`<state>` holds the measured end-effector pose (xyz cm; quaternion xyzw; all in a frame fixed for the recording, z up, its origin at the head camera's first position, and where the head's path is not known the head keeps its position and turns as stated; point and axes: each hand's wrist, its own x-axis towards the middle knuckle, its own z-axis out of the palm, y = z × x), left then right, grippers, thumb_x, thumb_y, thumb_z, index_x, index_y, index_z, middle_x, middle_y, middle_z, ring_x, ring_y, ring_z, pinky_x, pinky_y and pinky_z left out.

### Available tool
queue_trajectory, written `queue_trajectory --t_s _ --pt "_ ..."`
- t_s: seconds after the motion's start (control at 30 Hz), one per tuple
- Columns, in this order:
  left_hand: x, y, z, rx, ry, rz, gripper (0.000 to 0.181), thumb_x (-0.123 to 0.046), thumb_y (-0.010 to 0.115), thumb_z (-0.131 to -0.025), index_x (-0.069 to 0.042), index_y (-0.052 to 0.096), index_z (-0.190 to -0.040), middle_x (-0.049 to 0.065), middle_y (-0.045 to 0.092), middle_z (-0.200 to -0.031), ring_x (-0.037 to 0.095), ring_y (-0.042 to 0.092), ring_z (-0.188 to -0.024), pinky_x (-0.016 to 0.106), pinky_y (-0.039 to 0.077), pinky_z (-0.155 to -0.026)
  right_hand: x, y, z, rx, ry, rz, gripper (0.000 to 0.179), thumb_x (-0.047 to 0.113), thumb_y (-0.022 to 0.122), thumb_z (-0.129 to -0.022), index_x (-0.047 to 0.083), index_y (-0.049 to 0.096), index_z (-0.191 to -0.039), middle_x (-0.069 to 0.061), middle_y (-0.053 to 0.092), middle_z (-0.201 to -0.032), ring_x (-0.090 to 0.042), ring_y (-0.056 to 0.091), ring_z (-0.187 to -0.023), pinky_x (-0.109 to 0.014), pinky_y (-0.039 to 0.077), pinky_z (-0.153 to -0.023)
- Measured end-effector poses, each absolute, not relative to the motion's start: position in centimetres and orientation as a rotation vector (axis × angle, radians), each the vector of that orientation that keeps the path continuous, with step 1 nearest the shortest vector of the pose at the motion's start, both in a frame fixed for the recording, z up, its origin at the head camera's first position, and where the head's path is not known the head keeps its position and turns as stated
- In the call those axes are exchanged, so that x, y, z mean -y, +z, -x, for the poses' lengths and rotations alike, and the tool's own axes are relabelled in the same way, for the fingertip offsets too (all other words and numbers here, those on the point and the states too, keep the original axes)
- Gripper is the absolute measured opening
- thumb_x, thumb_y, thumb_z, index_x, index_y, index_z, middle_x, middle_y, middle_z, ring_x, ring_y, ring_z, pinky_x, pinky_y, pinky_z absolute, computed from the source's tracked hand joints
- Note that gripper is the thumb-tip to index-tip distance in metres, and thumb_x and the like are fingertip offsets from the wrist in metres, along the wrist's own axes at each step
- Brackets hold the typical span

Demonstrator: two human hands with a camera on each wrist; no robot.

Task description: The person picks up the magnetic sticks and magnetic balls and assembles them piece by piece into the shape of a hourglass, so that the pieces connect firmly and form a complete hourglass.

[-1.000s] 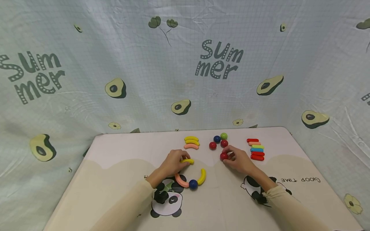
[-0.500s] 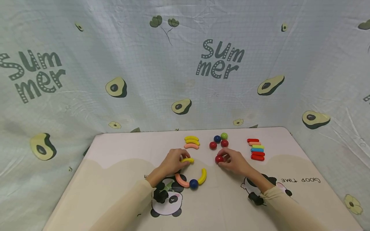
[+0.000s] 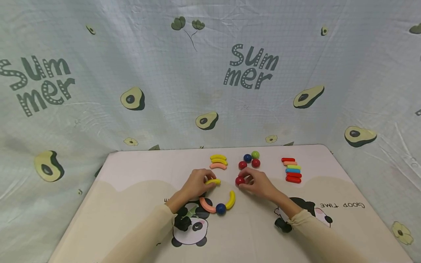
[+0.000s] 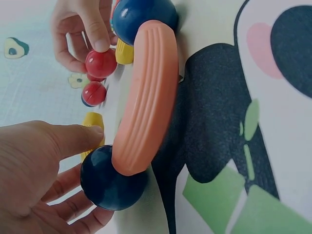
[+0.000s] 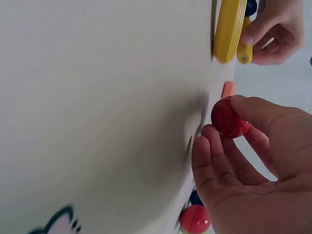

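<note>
In the head view my left hand point(image 3: 195, 183) pinches a yellow curved rod point(image 3: 216, 181) between thumb and fingers. My right hand point(image 3: 258, 183) holds a red ball point(image 3: 239, 180) by its fingertips, a short gap to the right of that rod. Nearer me, an orange curved rod point(image 3: 207, 206), a blue ball point(image 3: 221, 209) and a second yellow curved rod point(image 3: 231, 200) join in an arc. The left wrist view shows another dark blue ball point(image 4: 114, 180) at the orange rod's other end, beside my left fingers; my hand hides it in the head view.
Farther back lie yellow curved rods point(image 3: 218, 161) and an orange one point(image 3: 218, 166). Beside them sit a blue ball point(image 3: 247, 157), a green ball point(image 3: 255, 155) and red balls point(image 3: 255, 163). Several straight coloured rods point(image 3: 293, 170) line up at the right. A patterned curtain point(image 3: 164, 91) hangs behind the table.
My right hand has moved left with the red ball, bringing it closer to the yellow curved rod in my left hand. The left hand has stayed almost still.
</note>
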<state>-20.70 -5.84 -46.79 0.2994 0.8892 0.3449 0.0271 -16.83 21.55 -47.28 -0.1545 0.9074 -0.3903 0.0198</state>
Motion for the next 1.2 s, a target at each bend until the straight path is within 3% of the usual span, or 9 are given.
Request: queue_trajectory --t_s 0.8,1.2 --pt "6.0 -46.8 20.8 -2.787 1.099 -0.891 0.013 -0.008 0.079 -0.089 -0.006 0.076 -0.101 0.002 0.07 -0.088 0.014 0.058 -0.075 0.026 0.051 -0.07 -17.8 -47.4 18.0 -2.747 -1.197 0.601 0.027 0.017 0.081 -0.09 0.012 0.067 -0.113 0.001 0.069 -0.103 -0.016 0.065 -0.089 -0.022 0.055 -0.078" --pt "6.2 -46.9 20.6 -2.793 1.087 -0.911 0.012 -0.007 0.079 -0.089 -0.006 0.076 -0.101 0.003 0.07 -0.089 0.015 0.058 -0.076 0.025 0.052 -0.071 -16.8 -47.6 18.1 -2.756 -1.188 0.57 0.026 0.017 0.081 -0.09 0.013 0.067 -0.112 -0.001 0.07 -0.105 -0.013 0.064 -0.086 -0.023 0.055 -0.077"
